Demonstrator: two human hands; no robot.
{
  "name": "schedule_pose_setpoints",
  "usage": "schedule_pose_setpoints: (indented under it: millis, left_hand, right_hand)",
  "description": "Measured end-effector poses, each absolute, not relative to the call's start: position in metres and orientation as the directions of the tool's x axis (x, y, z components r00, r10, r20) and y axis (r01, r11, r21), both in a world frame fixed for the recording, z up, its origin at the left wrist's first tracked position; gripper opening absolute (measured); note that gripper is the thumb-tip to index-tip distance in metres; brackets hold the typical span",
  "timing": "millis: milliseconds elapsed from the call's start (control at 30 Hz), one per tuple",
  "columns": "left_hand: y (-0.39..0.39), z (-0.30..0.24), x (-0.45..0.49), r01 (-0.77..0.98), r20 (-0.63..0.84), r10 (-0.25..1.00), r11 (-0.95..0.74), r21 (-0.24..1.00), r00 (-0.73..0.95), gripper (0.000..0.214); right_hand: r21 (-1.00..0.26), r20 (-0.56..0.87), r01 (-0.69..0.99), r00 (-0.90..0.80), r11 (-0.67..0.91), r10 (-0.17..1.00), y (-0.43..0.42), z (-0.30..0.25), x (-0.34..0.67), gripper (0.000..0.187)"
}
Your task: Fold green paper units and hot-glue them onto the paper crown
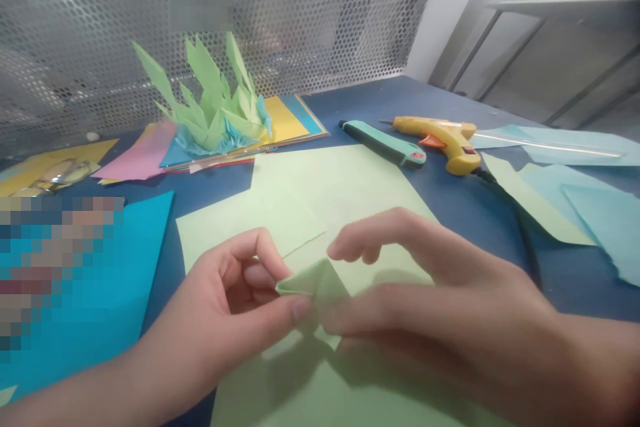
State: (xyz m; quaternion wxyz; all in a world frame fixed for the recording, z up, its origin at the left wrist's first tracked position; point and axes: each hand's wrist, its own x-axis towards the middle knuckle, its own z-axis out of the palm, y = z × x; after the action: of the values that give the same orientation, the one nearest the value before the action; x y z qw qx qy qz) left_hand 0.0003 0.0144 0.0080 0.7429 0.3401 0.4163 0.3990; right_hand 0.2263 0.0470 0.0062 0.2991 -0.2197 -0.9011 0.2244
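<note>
A small folded piece of light green paper point(316, 281) is pinched between both my hands just above a large light green sheet point(320, 193). My left hand point(235, 320) grips its left side with thumb and curled fingers. My right hand point(425, 307) holds its right side with the thumb, its index finger arched above the fold. Most of the folded piece's lower part is hidden by my thumbs.
At the back stands a spiky green and teal paper model point(210, 107) on stacked coloured sheets point(290, 121). A teal utility knife point(383, 143) and a yellow glue gun point(445, 140) lie to the right, with pale paper offcuts point(575, 193). A blue sheet point(145, 240) lies at left; perforated metal wall point(100, 27) behind.
</note>
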Motion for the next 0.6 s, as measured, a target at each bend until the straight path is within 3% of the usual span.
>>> schedule_pose_setpoints:
  millis: [100,200,400,600]
  left_hand:
    - [0.008,0.008,0.002,-0.223,-0.330,0.897,0.400,0.889,0.296,0.035]
    - [0.007,0.007,0.003,-0.154,-0.302,0.908,0.356,0.922,0.289,0.033]
    - [0.009,0.010,0.004,-0.198,-0.321,0.905,0.382,0.903,0.280,0.036]
    - [0.006,0.005,0.003,-0.045,-0.266,0.922,0.290,0.956,0.281,0.032]
  right_hand:
    - [-0.632,0.481,0.202,-0.654,0.748,0.584,0.047,0.007,0.223,0.009]
    - [-0.717,0.394,0.217,-0.658,0.663,0.642,0.046,0.013,0.220,0.014]
    - [-0.737,0.385,0.252,-0.606,0.627,0.696,0.047,0.016,0.216,0.015]
    - [-0.745,0.391,0.227,-0.613,0.627,0.687,0.043,0.013,0.216,0.012]
